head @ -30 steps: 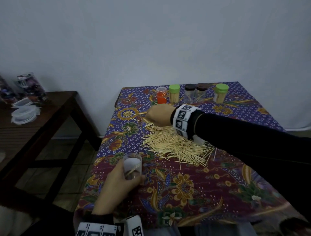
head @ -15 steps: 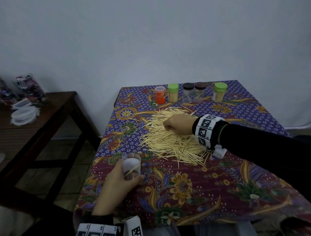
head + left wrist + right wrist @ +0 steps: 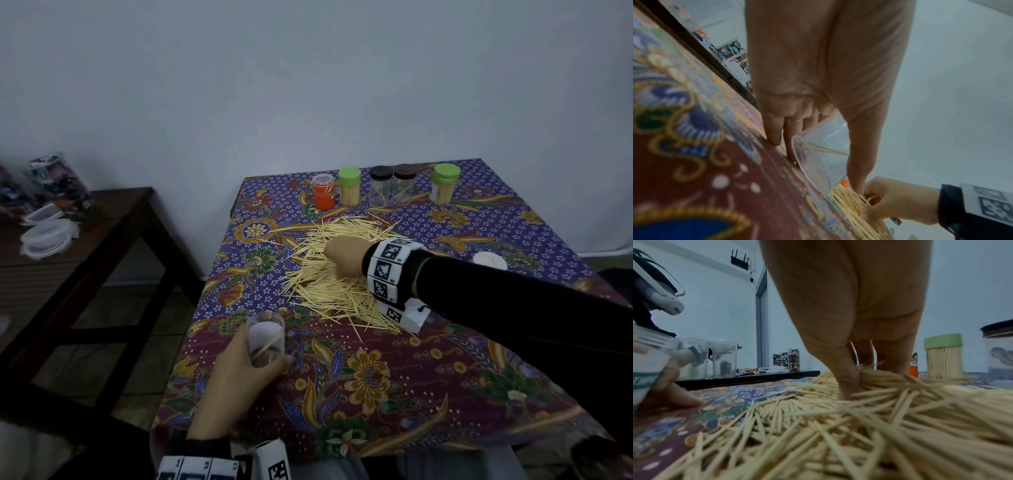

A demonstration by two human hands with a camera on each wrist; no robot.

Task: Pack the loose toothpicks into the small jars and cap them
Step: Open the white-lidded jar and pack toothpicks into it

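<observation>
Loose toothpicks [image 3: 318, 284] lie in a heap mid-table on the patterned cloth. My right hand [image 3: 334, 260] rests on the heap, knuckles up. In the right wrist view its thumb and fingers [image 3: 846, 382] pinch a bunch of toothpicks [image 3: 885, 379] out of the pile. My left hand [image 3: 260, 359] grips a small clear uncapped jar [image 3: 265, 337] near the table's left front edge, tilted, with a few toothpicks [image 3: 826, 150] inside. The left wrist view shows the jar [image 3: 818, 155] held between thumb and fingers just above the cloth.
Along the back edge stand an orange jar [image 3: 323, 193], two green-lidded jars [image 3: 349, 186] full of toothpicks, and two dark-lidded clear jars [image 3: 381, 186]. A white lid [image 3: 489, 261] lies at the right. A dark side table [image 3: 113, 219] with plastic containers stands left.
My right hand came back from the far left of the heap to its middle and dropped onto the toothpicks. The left hand with the jar stayed put.
</observation>
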